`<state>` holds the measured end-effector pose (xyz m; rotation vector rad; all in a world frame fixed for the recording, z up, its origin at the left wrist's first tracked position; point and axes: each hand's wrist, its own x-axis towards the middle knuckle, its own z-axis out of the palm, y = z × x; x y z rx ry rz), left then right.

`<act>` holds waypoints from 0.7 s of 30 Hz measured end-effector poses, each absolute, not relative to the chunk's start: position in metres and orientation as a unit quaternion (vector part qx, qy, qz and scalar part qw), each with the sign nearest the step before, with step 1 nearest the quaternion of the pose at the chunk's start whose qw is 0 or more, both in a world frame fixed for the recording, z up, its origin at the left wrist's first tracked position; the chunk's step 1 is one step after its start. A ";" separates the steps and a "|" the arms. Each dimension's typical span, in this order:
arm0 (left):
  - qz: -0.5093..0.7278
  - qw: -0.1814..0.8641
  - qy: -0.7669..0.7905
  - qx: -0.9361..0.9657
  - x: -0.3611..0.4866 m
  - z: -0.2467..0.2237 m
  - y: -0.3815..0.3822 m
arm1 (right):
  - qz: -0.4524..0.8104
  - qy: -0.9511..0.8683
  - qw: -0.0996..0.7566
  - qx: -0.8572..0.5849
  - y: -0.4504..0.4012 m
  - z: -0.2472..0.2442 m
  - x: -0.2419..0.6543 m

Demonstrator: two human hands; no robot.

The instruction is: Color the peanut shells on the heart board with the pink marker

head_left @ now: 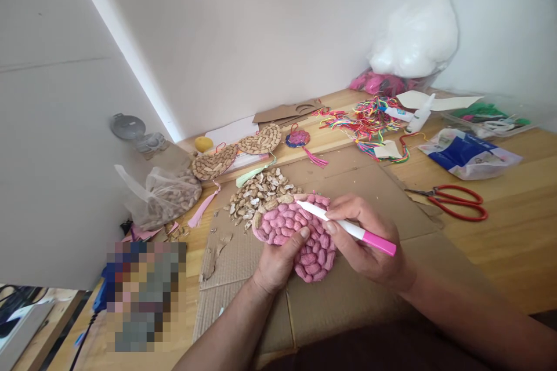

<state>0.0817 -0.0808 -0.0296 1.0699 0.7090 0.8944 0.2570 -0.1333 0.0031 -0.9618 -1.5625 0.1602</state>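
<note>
My left hand grips the lower edge of a round piece covered in peanut shells, its thumb lying on top. Most of the shells are coloured pink; several along the upper left edge are still plain tan. Between the thumb and fingers of my right hand is a white marker with a pink end. The marker's tip points to the upper left and meets the shells near the top edge, or hovers just over them. Behind the piece lies a heap of loose peanut shells on the cardboard.
Red-handled scissors and a blue-and-white packet lie at right. Colourful threads and a glue bottle are behind. A bag of peanuts stands at left, beside tan peanut-shell pieces with tassels. A pixelated patch hides the lower left.
</note>
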 end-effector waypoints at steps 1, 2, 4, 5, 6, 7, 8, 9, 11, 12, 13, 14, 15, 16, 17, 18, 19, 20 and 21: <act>0.407 0.711 0.318 0.477 0.082 -0.030 -0.081 | 0.071 -0.670 0.607 -0.421 -0.133 0.003 0.258; 0.412 0.714 0.316 0.470 0.082 -0.030 -0.080 | 0.068 -0.664 0.609 -0.428 -0.133 0.003 0.259; 0.423 0.721 0.310 0.453 0.082 -0.031 -0.079 | 0.053 -0.653 0.613 -0.442 -0.134 0.003 0.261; 0.426 0.723 0.309 0.448 0.082 -0.031 -0.079 | 0.047 -0.649 0.615 -0.446 -0.134 0.004 0.261; 0.424 0.724 0.309 0.447 0.082 -0.031 -0.079 | 0.044 -0.648 0.616 -0.447 -0.135 0.005 0.261; 0.420 0.723 0.311 0.451 0.082 -0.031 -0.079 | 0.046 -0.649 0.615 -0.444 -0.135 0.006 0.261; 0.415 0.721 0.313 0.458 0.082 -0.030 -0.079 | 0.052 -0.653 0.614 -0.440 -0.135 0.007 0.260; 0.409 0.718 0.316 0.467 0.082 -0.030 -0.079 | 0.060 -0.658 0.610 -0.436 -0.135 0.007 0.259; 0.404 0.707 0.324 0.482 0.082 -0.029 -0.080 | 0.070 -0.666 0.603 -0.433 -0.135 0.007 0.259; 0.405 0.702 0.327 0.486 0.082 -0.029 -0.080 | 0.068 -0.666 0.602 -0.435 -0.134 0.006 0.258; 0.410 0.699 0.329 0.486 0.082 -0.029 -0.079 | 0.062 -0.664 0.601 -0.440 -0.133 0.006 0.259; 0.415 0.696 0.331 0.483 0.082 -0.029 -0.079 | 0.052 -0.659 0.602 -0.448 -0.133 0.006 0.259; 0.421 0.695 0.333 0.479 0.082 -0.029 -0.079 | 0.042 -0.652 0.604 -0.456 -0.133 0.006 0.259; 0.426 0.693 0.335 0.477 0.082 -0.029 -0.078 | 0.034 -0.647 0.605 -0.463 -0.132 0.006 0.260; 0.429 0.685 0.340 0.480 0.081 -0.029 -0.078 | 0.029 -0.644 0.607 -0.465 -0.133 0.006 0.260; 0.431 0.671 0.350 0.492 0.081 -0.028 -0.078 | 0.030 -0.645 0.607 -0.463 -0.133 0.006 0.260; 0.432 0.650 0.363 0.510 0.081 -0.027 -0.079 | 0.032 -0.650 0.607 -0.455 -0.134 0.007 0.260; 0.433 0.623 0.377 0.531 0.080 -0.027 -0.079 | 0.037 -0.656 0.608 -0.444 -0.135 0.007 0.259; 0.435 0.595 0.390 0.552 0.080 -0.026 -0.080 | 0.039 -0.663 0.610 -0.432 -0.136 0.007 0.258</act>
